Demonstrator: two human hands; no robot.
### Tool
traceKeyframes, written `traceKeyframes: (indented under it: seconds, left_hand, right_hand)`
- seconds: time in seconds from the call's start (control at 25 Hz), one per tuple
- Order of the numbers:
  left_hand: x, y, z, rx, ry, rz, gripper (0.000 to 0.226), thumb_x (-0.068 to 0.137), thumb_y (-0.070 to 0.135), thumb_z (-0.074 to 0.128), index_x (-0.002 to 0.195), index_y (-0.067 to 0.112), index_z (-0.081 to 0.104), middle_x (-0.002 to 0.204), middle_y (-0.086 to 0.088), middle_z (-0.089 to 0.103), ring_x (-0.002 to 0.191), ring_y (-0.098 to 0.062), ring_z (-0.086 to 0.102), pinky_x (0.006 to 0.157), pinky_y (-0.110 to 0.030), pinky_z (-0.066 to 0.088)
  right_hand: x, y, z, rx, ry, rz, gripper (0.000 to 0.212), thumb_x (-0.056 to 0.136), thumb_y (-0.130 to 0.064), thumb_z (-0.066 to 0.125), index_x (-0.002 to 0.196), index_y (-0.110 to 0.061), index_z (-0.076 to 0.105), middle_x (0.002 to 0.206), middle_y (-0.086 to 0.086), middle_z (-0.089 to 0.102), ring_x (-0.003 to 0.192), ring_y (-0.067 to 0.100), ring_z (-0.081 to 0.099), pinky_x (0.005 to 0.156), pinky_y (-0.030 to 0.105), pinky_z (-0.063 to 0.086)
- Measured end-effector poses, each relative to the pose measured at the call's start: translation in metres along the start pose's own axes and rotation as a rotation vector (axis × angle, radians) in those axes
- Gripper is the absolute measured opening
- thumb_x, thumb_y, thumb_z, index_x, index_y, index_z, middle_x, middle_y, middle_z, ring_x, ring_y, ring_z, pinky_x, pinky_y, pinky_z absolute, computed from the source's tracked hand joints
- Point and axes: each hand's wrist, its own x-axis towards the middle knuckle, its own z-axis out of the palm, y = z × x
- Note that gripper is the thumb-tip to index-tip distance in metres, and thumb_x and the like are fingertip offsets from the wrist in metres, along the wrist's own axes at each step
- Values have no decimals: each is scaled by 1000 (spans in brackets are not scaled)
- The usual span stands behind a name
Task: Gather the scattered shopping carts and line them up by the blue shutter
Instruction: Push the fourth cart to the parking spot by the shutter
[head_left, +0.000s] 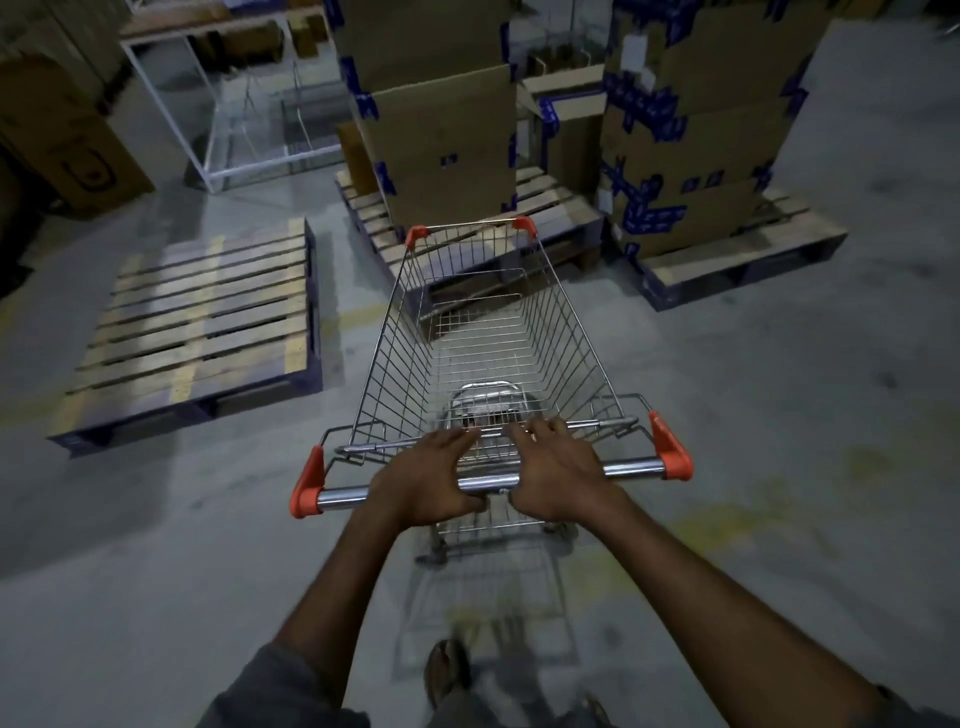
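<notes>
Though empty, orange-cornered wire cart (485, 358)

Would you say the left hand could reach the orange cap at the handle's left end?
Probably yes: the left hand grips the handle, with only bare bar between it and the orange cap.

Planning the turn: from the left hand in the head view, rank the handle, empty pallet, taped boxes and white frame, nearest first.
1. Handle: gripped by the left hand.
2. Empty pallet: on the floor, left of the cart.
3. Taped boxes: stacked ahead, past the cart's front.
4. White frame: far back left.
</notes>
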Motion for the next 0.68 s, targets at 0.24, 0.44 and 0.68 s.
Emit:
traceKeyframes:
  seconds: [0.24,0.44,0.68]
  left_hand:
    - [13,7,-13,-50,11,157,99,71,61,78,155,37,33,156,6,45,137,-16,45,107,-34,42]
    - [42,8,-26,-34,-54,237,88,67,66,74,145,40,42,153,11,47,136,-14,46,106,-37,44]
    - [81,21,-34,122,-48,332,110,74,71,67,161,36,11,166,0,28,153,-22,25,122,-51,23]
  right_hand:
    - [-19,6,6,24,54,78,80,79,-50,62,151,-27,36,159,11,32,143,37,27,109,52,42]
    - [-16,40,-16,44,-204,134,69,77,-59,64,141,-34,56,171,5,-2,156,30,-2,118,56,27]
    - [-17,52,-12,63,21,332,90,77,-56,61,155,-22,32,166,6,24,150,30,22,114,47,35]
